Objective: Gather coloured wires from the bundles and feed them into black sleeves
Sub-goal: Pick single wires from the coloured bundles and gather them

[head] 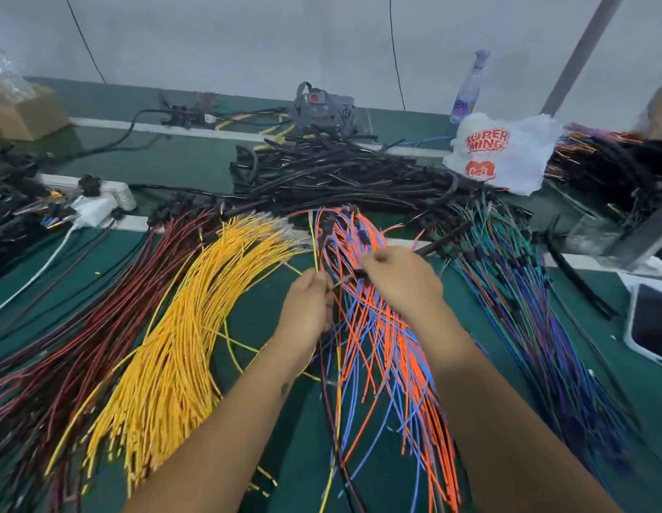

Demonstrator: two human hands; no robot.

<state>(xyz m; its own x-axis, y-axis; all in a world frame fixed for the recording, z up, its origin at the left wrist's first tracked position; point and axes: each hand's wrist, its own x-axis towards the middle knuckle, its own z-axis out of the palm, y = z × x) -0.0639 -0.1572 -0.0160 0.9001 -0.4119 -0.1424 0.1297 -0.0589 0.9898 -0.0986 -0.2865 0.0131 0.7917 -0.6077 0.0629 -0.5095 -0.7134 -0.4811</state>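
Bundles of wires fan out over the green table: dark red wires (81, 327), yellow wires (181, 346), orange and blue wires (388, 349), and green, blue and purple wires (525, 309). A heap of black sleeves (340, 175) lies behind them. My left hand (309, 309) pinches a few thin wire ends, one of them yellow, at the table's middle. My right hand (400, 279) grips a black sleeve (442, 236) that sticks out to the upper right, its near end close to the left fingertips.
A white plastic bag (503, 149) and a plastic bottle (468, 87) stand at the back right. A white power strip (100, 205) lies at the left, a cardboard box (22, 112) at the far left, a phone (651, 323) at the right edge.
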